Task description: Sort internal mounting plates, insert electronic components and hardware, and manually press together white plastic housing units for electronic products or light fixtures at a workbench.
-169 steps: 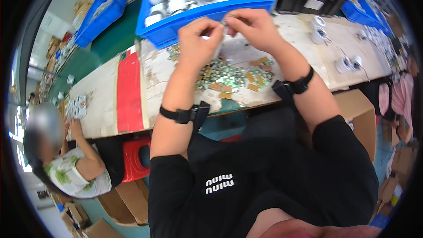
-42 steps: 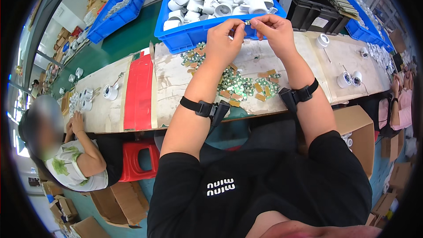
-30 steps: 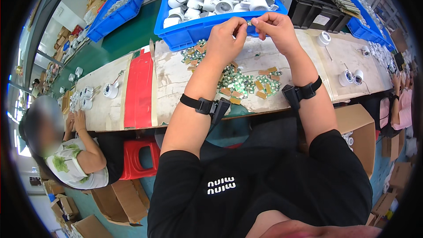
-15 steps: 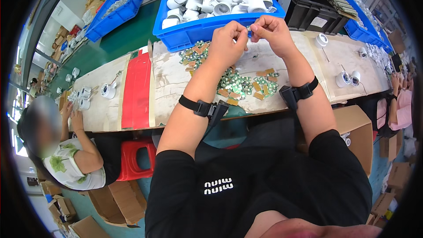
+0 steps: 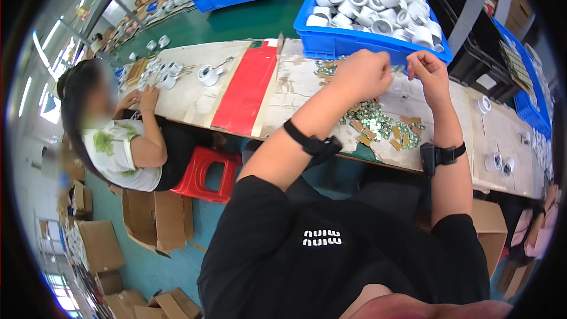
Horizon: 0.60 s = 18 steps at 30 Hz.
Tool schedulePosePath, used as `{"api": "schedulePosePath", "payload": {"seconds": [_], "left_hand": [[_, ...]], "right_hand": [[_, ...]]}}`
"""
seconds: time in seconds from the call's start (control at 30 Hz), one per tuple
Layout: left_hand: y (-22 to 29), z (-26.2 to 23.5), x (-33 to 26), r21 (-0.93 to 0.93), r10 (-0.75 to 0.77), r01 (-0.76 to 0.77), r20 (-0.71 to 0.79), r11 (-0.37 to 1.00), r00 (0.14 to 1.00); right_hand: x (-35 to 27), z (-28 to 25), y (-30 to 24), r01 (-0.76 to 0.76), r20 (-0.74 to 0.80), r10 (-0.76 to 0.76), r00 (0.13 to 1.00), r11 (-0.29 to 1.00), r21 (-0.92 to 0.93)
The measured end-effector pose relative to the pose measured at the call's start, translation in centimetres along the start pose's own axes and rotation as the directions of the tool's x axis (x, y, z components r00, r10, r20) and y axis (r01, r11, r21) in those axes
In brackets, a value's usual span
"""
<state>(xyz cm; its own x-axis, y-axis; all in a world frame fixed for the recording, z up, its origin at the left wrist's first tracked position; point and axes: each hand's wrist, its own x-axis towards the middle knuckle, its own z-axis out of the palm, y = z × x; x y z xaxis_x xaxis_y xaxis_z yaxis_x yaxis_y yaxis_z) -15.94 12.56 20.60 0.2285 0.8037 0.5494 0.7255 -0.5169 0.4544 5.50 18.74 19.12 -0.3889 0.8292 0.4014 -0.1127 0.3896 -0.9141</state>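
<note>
As hands (image 5: 394, 71) near blue bin (image 5: 354, 44), bench edge close.

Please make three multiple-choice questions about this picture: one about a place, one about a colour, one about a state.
1. Where does the pile of small metal parts lie?
A. on the worktable
B. in the crate
C. on the stool

2. What colour is the crate of white fittings?
A. red
B. blue
C. black

3. How are the left hand and right hand?
A. flat on the table
B. raised, fingers pinched
C. behind the back

Answers: 1 A, the pile rests on the worktable. 2 B, its walls are blue. 3 B, both hover near the crate.
</note>
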Motion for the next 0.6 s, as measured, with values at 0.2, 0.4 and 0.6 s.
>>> {"api": "schedulePosePath", "payload": {"seconds": [0.2,0.4,0.6], "left_hand": [[-9.2,-9.4,-8.1,0.479,-0.232,0.303,-0.203,0.824,0.951],[-18.5,-12.5,-17.5,0.748,-0.538,0.366,-0.014,0.554,0.843],[-23.3,-19.5,-17.1,0.721,-0.461,0.457,-0.212,0.521,0.861]], "right_hand": [[-0.5,1.4,-0.6,-0.089,-0.025,0.089,0.996,0.996,-0.024],[-0.8,2.2,-1.4,-0.082,-0.024,0.079,0.997,0.990,-0.111],[-1.0,-7.9,-4.3,-0.051,-0.289,-0.249,0.924,0.671,-0.739]]}}
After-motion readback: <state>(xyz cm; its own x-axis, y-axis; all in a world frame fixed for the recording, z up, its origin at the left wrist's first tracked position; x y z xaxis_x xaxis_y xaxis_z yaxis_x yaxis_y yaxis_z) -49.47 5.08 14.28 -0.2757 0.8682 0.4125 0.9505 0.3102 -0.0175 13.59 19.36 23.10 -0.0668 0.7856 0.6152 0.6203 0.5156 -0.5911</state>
